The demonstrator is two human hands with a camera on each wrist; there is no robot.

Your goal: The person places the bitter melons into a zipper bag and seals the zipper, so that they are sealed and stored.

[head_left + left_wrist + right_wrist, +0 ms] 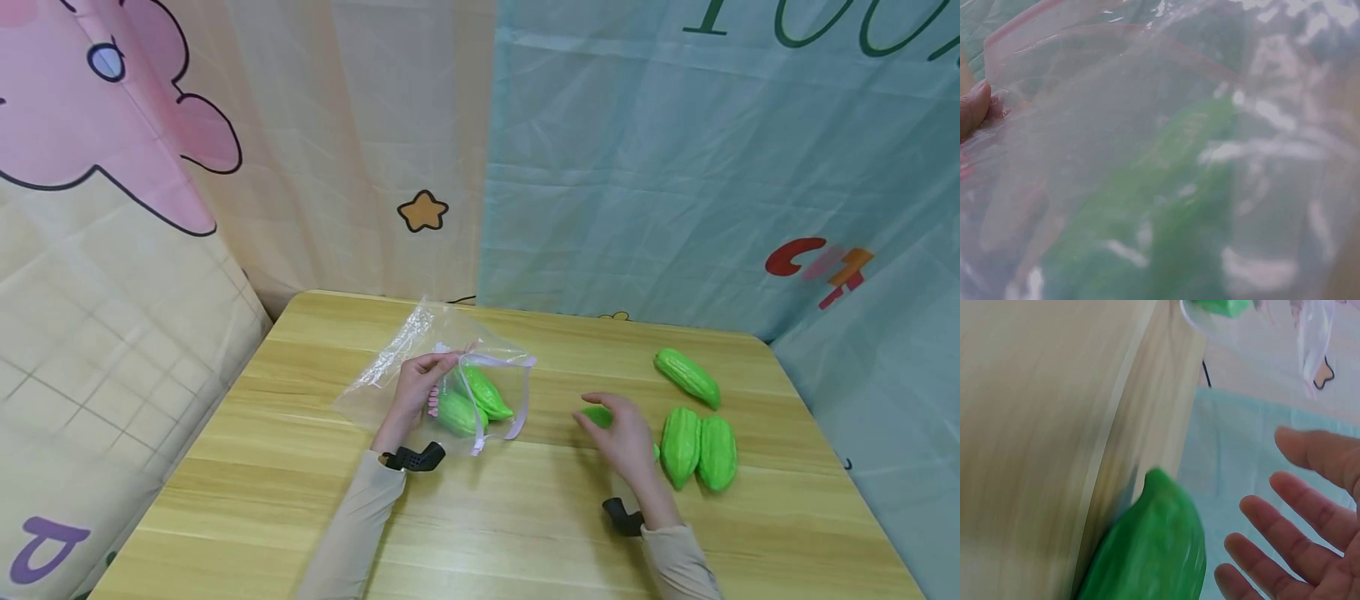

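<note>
My left hand [422,385] pinches the rim of a clear plastic bag [390,367] with a pale purple edge round its open mouth. Inside the bag lie two green ridged gourds [486,393]; one also shows blurred through the film as a green gourd [1147,206] in the left wrist view. Over the table to the right, my right hand [624,433] has its thumb and fingers spread apart. Below and beside it is another green gourd [1154,550], partly hidden by the hand in the head view; the spread fingers [1285,544] are apart from it in the right wrist view.
Right of my right hand, two green gourds [699,448] lie side by side, with another gourd [687,377] behind them. All rest on a wooden table [247,467]. A printed cloth backdrop [630,167] hangs along the table's far edge.
</note>
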